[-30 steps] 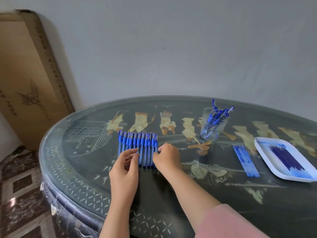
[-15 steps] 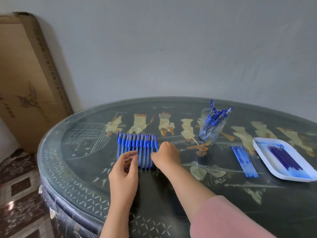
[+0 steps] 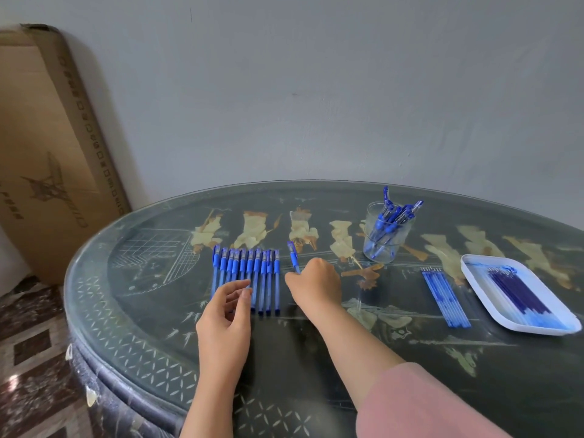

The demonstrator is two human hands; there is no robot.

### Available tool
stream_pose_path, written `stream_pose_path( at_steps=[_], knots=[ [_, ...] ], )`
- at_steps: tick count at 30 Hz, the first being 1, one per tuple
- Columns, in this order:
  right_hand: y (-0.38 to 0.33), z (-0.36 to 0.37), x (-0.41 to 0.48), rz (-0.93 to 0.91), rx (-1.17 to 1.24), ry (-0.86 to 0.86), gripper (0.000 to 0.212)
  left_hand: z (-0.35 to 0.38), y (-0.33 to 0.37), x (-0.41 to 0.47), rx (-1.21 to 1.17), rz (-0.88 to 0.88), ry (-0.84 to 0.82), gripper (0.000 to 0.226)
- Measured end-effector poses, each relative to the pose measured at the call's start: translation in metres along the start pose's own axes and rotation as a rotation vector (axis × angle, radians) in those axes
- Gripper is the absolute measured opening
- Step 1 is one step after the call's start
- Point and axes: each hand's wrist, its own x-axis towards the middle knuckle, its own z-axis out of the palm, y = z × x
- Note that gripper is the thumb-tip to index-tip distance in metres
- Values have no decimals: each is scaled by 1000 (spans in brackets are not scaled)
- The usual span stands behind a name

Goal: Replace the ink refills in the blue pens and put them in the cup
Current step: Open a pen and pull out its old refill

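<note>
Several blue capped pens (image 3: pixel 249 273) lie side by side in a row on the dark glass table (image 3: pixel 151 292). My right hand (image 3: pixel 314 284) grips one blue pen (image 3: pixel 293 257), pulled a little to the right of the row, its cap pointing away from me. My left hand (image 3: pixel 229 306) hovers with relaxed fingers over the near ends of the row, holding nothing. A clear cup (image 3: pixel 386 230) with several blue pens stands at the back right. A bundle of light blue refills (image 3: pixel 445 297) lies right of centre.
A white tray (image 3: pixel 477 273) with dark blue refills and ink stains sits at the far right. A large cardboard box (image 3: pixel 47 153) leans on the wall at left. The table's rounded edge curves at the near left above a patterned floor.
My right hand has taken the rightmost pen from the row and drawn it to the right. My left hand has lifted slightly off the pens.
</note>
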Motion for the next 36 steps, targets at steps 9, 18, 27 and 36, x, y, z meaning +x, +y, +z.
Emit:
stream_pose_path(
  at_steps=[9,18,27,36],
  knots=[
    [87,-52,-52,-458,20,71,4,3,9,-13,180,238,-104,33],
    [175,-79,-82,-610,-64,195,16,39,18,-58,271,414,-506,34],
    [186,-84,-88,-703,-148,281,26,61,17,-78,295,405,-497,22],
    [185,-79,-84,-803,-267,316,20,63,18,-83,317,441,-574,20]
  ],
)
